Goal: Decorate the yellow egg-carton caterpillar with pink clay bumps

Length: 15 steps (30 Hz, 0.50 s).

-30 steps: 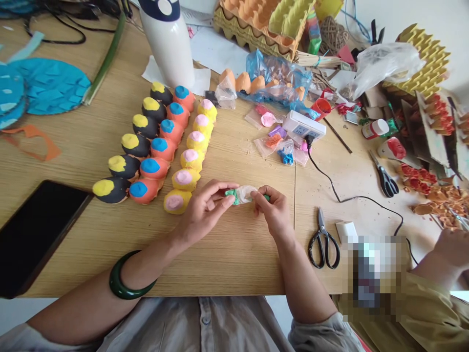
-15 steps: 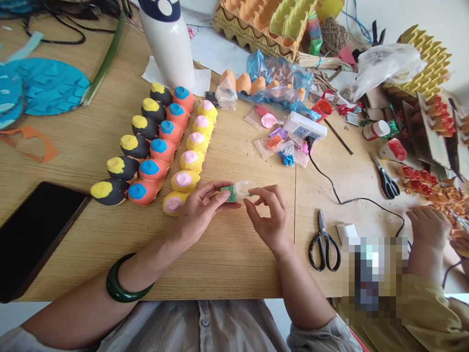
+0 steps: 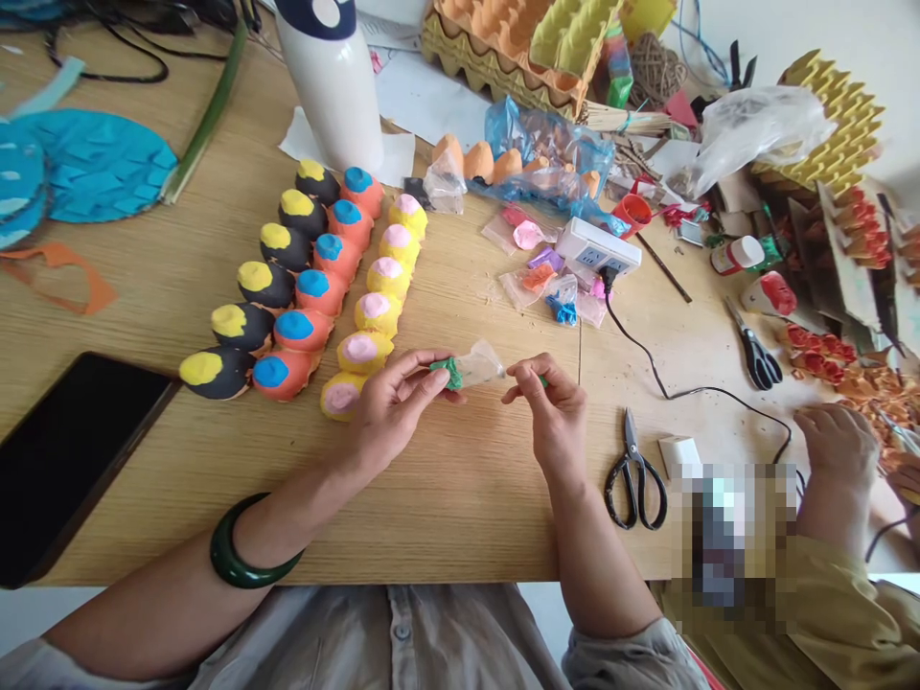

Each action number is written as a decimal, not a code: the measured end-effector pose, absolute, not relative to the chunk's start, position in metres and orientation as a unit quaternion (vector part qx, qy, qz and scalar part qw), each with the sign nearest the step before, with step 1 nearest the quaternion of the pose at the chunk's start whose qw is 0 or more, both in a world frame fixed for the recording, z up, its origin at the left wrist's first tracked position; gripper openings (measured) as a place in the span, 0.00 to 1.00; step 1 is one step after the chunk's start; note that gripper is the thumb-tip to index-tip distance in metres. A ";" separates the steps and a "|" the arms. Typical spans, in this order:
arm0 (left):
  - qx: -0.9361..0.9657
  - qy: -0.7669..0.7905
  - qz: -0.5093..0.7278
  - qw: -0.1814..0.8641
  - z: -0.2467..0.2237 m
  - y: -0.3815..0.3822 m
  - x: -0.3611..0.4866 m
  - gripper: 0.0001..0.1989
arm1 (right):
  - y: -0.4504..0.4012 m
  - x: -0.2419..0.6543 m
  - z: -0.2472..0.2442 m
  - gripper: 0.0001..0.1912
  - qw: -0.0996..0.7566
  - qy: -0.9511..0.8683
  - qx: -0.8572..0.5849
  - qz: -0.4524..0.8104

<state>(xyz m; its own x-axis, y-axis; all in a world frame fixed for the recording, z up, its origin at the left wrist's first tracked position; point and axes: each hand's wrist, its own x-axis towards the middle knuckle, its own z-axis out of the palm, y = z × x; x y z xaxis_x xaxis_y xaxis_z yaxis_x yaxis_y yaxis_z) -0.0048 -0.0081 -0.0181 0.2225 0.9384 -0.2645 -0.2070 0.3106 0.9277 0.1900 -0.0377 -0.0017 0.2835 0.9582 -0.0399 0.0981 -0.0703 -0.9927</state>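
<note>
Dark green bangle [image 3: 228, 558], left forearm [image 3: 294, 508], grey buttoned shirt [image 3: 359, 637], elbow-length sleeve [image 3: 632, 661]

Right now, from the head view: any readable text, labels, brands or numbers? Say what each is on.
No word, brand or number can be read.
White drink bottle: dark blue and white mark at the top, no legible text.
Small white bottle: label too small to read.
Power strip: sockets show, any markings too small to read.
Clear plastic film in the left hand: no print visible.
</note>
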 end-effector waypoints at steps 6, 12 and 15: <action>0.316 0.430 0.445 0.719 -0.023 -0.004 -0.003 0.17 | -0.034 0.196 -0.005 0.11 0.554 -0.338 -0.543 0.533; 0.325 0.428 0.453 0.712 -0.020 -0.004 -0.003 0.17 | -0.035 0.191 0.003 0.16 0.566 -0.353 -0.551 0.501; 0.339 0.449 0.460 0.687 -0.019 -0.005 -0.004 0.15 | -0.038 0.190 0.008 0.11 0.578 -0.368 -0.569 0.455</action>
<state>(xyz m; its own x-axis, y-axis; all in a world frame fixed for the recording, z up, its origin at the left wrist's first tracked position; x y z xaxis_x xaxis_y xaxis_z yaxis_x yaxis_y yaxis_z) -0.0044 -0.0053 -0.0192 0.1741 0.9363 -0.3050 -0.3281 0.3472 0.8785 0.1901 -0.0382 0.0083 0.3157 0.9444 -0.0913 -0.1068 -0.0603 -0.9925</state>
